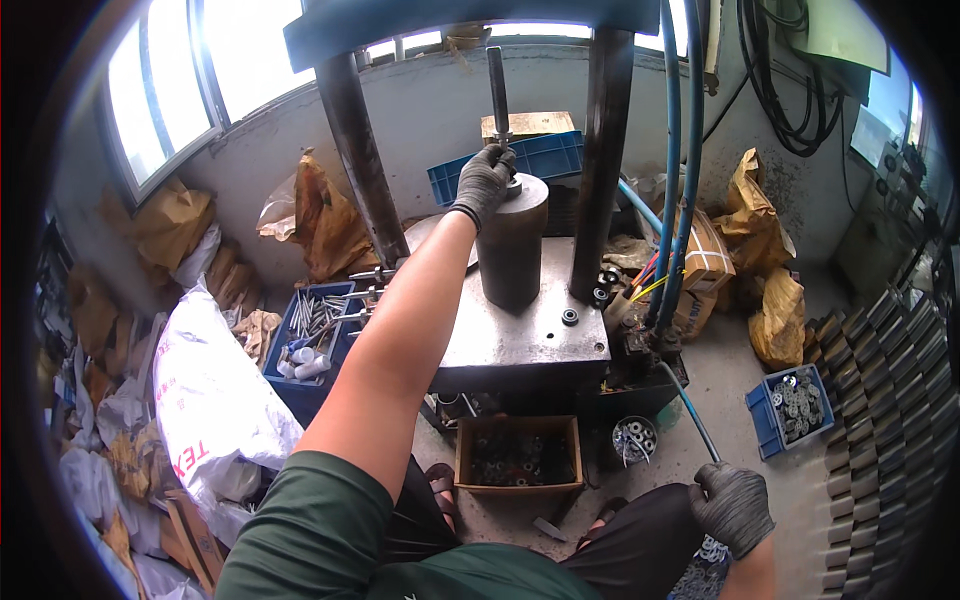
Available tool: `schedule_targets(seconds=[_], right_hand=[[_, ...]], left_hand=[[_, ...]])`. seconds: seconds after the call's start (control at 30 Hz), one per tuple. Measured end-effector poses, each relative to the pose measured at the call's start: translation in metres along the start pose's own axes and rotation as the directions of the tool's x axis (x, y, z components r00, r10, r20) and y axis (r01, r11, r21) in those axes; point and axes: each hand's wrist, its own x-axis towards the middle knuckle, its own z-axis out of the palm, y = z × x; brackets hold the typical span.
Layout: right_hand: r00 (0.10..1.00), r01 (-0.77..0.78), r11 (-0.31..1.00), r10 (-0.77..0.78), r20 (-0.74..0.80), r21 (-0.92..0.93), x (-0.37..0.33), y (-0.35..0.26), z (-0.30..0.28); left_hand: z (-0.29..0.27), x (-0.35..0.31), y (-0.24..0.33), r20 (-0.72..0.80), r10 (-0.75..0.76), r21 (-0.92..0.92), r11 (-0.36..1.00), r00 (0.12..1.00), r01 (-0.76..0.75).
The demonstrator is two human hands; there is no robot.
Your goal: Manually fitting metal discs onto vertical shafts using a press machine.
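Observation:
In a grey glove, my left hand (485, 183) is closed around the lower part of an upright dark metal shaft (497, 90). The shaft stands above a thick steel cylinder (512, 255) on the press table (490, 345). Small metal rings show at the fingertips and on the cylinder's top; the hand partly hides them. My right hand (735, 505), gloved too, is wrapped around the end of a long blue-grey lever (690, 410) that reaches from the press's right side. A small bearing (570, 316) lies on the table, right of the cylinder.
Two dark columns (600, 160) carry a blue crossbeam (470, 18) overhead. Metal pins and white pieces fill a blue crate (352, 290) at left. A wooden box (575, 450) of small parts sits below the table. At right are a blue bin (765, 425) and stacked metal pieces (880, 430).

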Motion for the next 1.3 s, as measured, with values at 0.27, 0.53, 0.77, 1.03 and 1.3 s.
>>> schedule_targets(seconds=[0.27, 0.53, 0.77, 1.03, 1.3], right_hand=[[0.971, -0.003, 1.0, -0.002, -0.239, -0.02, -0.009, -0.009, 0.024], [0.963, -0.024, 0.999, 0.012, -0.269, -0.043, -0.007, -0.009, 0.027], [0.959, -0.018, 0.999, 0.004, -0.284, -0.048, -0.006, -0.014, 0.023], [0.953, -0.009, 0.999, -0.007, -0.303, -0.051, -0.006, -0.015, 0.021], [0.951, -0.01, 0.999, -0.003, -0.308, -0.04, -0.005, -0.015, 0.022]], left_hand=[[-0.001, -0.001, 0.003, -0.009, -0.014, 0.06, 0.998, 1.0, 0.015], [-0.001, 0.003, -0.002, -0.005, 0.014, 0.058, 0.998, 1.0, -0.014], [0.001, 0.006, -0.005, -0.015, 0.026, 0.078, 0.997, 1.0, -0.025], [0.0, 0.008, -0.008, 0.001, 0.027, 0.041, 0.999, 1.0, -0.027], [0.001, 0.009, -0.012, -0.009, 0.047, 0.073, 0.996, 0.999, -0.046]])
